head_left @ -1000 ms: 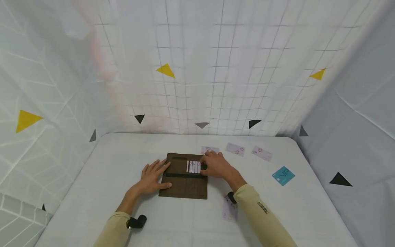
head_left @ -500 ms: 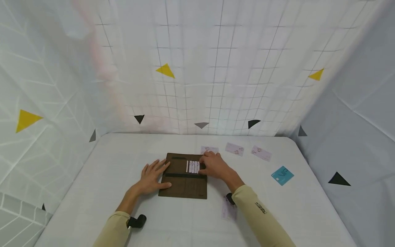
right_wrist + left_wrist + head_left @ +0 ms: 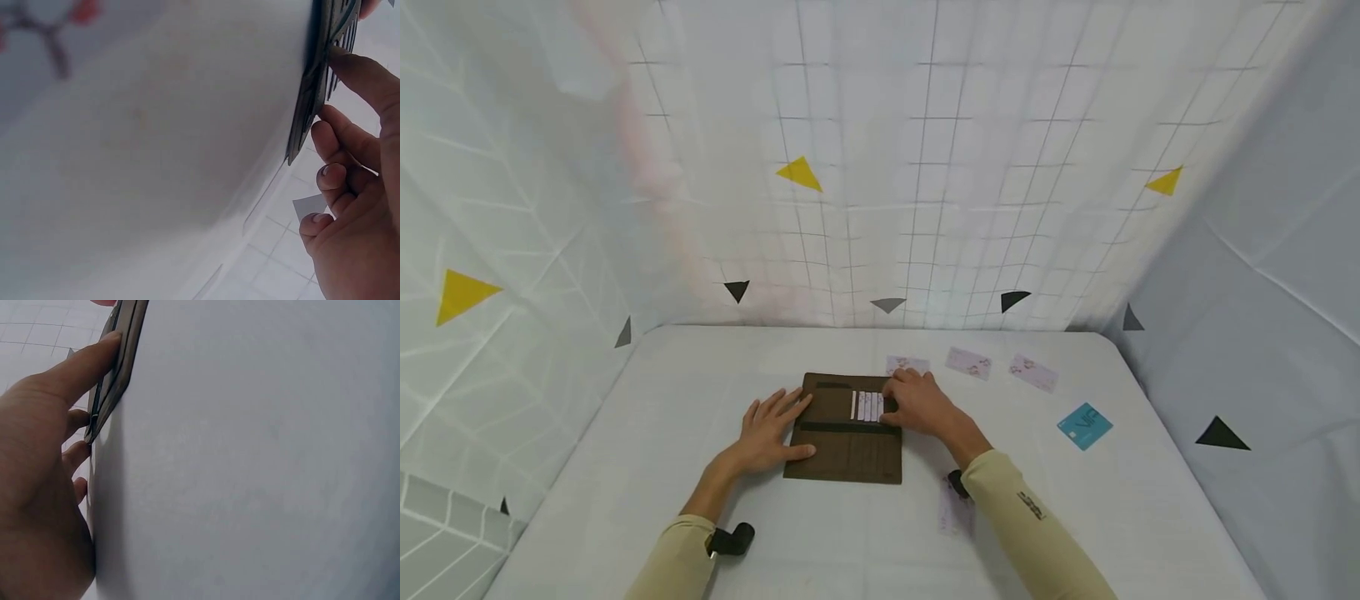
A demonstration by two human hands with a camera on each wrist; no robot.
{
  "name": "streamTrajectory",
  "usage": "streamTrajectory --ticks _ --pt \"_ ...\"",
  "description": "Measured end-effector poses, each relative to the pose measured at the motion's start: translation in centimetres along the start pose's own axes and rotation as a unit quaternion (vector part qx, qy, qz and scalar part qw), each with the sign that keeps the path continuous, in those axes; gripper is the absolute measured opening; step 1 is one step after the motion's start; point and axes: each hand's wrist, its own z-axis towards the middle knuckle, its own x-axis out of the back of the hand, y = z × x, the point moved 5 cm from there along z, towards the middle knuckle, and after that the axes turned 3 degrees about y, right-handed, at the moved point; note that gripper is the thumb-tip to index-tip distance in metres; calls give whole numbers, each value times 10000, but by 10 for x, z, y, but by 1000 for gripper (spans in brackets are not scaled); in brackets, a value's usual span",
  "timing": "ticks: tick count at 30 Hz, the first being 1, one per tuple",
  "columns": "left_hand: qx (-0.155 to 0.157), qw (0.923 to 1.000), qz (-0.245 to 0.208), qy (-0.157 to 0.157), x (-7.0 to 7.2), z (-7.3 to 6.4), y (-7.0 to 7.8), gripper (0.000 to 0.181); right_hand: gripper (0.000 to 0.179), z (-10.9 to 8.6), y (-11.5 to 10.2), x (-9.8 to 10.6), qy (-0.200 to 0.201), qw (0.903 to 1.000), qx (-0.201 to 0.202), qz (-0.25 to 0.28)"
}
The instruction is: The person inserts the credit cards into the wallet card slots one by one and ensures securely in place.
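An open brown wallet [image 3: 827, 458] lies on the white table, with several narrow pale, purple-patterned strips of cards [image 3: 867, 407] showing in its upper slots. My left hand [image 3: 767, 437] rests spread at the wallet's left side, thumb on the lower half and fingertips on the upper half. At the right side of the slots, my right hand [image 3: 921, 407] has its fingers bent, thumb low and index finger high. In the right wrist view the right thumb [image 3: 362, 75] touches the inner face while the index fingertip reaches the edge. I cannot tell whether a card is between them.
Behind the wallet lie three pale purple flower-printed cards, one [image 3: 907, 363] partly behind the right hand, another [image 3: 968, 363] and a third [image 3: 1033, 372]. A teal card [image 3: 1085, 426] sits to the right. One more pale card [image 3: 955, 510] is partly under the right wrist.
The whole view shifts slightly left. Both hands keep nearly the same places on the wallet, and the loose cards have not moved.
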Motion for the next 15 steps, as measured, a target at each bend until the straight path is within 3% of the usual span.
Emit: streamTrajectory --ticks 15 --pt "-49 10000 -67 27 1 -1 -1 89 46 -9 6 2 163 9995 -204 196"
